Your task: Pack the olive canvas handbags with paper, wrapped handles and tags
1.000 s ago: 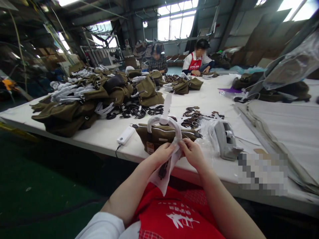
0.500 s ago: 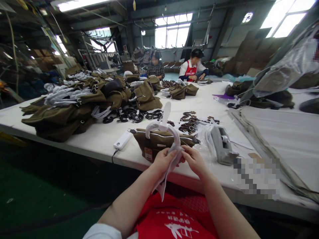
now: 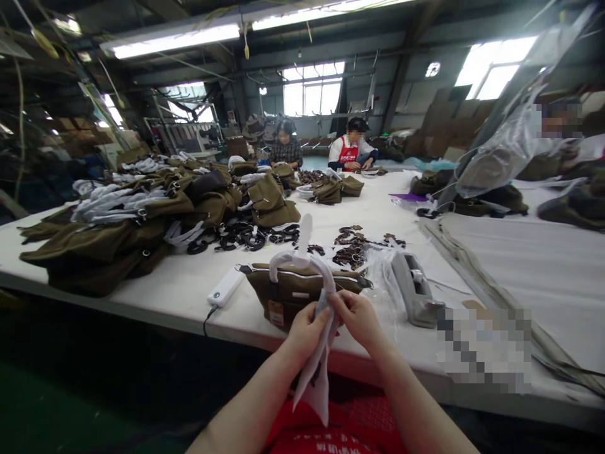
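An olive-brown handbag (image 3: 302,285) stands upright near the table's front edge, its zip along the top and a tan tag (image 3: 276,313) hanging at its left. White wrapping covers its arched handle (image 3: 283,260). At the handle's lower right end, my left hand (image 3: 308,328) is closed on the white wrapping sheet (image 3: 321,359), whose loose tail hangs down over the table edge. My right hand (image 3: 355,315) pinches the same sheet a little higher, against the handle. Both hands' fingertips are partly hidden by the sheet.
A large pile of similar bags (image 3: 113,233) covers the table's left. Black straps (image 3: 250,238) and brown patterned straps (image 3: 352,255) lie behind the bag. A white power bank (image 3: 227,287) sits left, a grey tape dispenser (image 3: 416,290) right. Two people (image 3: 352,154) work across the table.
The view has tilted up and shifted slightly. My right hand has moved a little up along the handle end, and the sheet's tail hangs more spread out. Both hands keep hold of it.
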A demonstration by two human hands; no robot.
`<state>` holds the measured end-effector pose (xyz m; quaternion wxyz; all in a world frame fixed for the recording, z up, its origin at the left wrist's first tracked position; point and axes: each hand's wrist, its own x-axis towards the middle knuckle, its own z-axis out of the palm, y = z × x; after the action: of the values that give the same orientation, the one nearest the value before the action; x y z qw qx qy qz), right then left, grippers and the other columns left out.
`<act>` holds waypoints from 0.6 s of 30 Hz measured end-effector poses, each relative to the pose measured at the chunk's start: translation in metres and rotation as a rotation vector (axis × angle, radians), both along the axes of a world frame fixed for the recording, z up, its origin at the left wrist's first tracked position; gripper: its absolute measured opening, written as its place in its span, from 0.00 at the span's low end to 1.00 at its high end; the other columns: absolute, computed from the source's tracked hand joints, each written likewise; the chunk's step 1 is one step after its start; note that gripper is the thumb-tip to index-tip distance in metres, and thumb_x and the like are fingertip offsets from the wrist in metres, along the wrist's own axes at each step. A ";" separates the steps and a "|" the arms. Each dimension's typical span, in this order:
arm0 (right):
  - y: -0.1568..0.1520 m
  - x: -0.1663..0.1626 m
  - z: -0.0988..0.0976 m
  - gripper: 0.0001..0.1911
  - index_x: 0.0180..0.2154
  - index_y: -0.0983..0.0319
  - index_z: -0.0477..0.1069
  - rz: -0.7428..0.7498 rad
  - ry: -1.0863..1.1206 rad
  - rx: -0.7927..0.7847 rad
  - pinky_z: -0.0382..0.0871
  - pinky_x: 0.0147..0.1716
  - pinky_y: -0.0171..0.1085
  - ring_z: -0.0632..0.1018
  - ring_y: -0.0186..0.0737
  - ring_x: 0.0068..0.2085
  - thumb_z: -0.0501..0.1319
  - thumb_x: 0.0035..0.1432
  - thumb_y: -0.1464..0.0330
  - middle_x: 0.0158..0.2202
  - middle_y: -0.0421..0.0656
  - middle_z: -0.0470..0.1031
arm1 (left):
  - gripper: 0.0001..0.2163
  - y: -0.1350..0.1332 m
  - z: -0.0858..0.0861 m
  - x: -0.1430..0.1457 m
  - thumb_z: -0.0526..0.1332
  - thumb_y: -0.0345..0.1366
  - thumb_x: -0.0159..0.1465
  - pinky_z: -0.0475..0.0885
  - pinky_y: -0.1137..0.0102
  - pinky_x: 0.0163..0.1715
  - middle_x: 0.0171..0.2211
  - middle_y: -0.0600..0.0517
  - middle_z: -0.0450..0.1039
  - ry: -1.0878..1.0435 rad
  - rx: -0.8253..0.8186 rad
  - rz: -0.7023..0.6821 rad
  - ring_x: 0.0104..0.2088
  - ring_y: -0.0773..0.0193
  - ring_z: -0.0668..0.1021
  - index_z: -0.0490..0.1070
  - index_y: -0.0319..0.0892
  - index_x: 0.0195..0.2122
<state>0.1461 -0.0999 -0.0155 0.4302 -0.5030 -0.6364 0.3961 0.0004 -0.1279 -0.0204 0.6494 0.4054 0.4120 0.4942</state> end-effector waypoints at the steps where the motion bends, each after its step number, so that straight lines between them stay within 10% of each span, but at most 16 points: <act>1: 0.000 0.002 0.000 0.20 0.29 0.61 0.71 0.012 0.037 -0.008 0.67 0.19 0.34 0.73 0.37 0.21 0.58 0.60 0.51 0.20 0.38 0.71 | 0.24 0.001 0.000 0.000 0.70 0.54 0.51 0.73 0.68 0.28 0.28 0.49 0.77 -0.041 -0.017 0.003 0.25 0.63 0.77 0.75 0.37 0.38; 5: -0.004 0.009 -0.003 0.22 0.42 0.62 0.72 0.060 0.268 -0.053 0.70 0.22 0.35 0.75 0.38 0.23 0.63 0.55 0.52 0.23 0.38 0.73 | 0.24 0.003 0.006 -0.004 0.71 0.50 0.52 0.74 0.67 0.31 0.32 0.45 0.79 -0.210 -0.110 -0.057 0.29 0.60 0.79 0.76 0.37 0.42; 18: 0.001 0.004 0.003 0.21 0.21 0.59 0.63 -0.108 0.119 -0.161 0.65 0.15 0.32 0.71 0.35 0.16 0.66 0.45 0.50 0.14 0.37 0.69 | 0.24 0.007 0.002 -0.015 0.71 0.50 0.52 0.72 0.66 0.38 0.34 0.43 0.79 -0.161 -0.150 -0.262 0.31 0.61 0.79 0.76 0.35 0.43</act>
<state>0.1501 -0.0993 -0.0123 0.4465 -0.5450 -0.5477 0.4512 -0.0143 -0.1206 -0.0182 0.7675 0.3652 0.3378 0.4042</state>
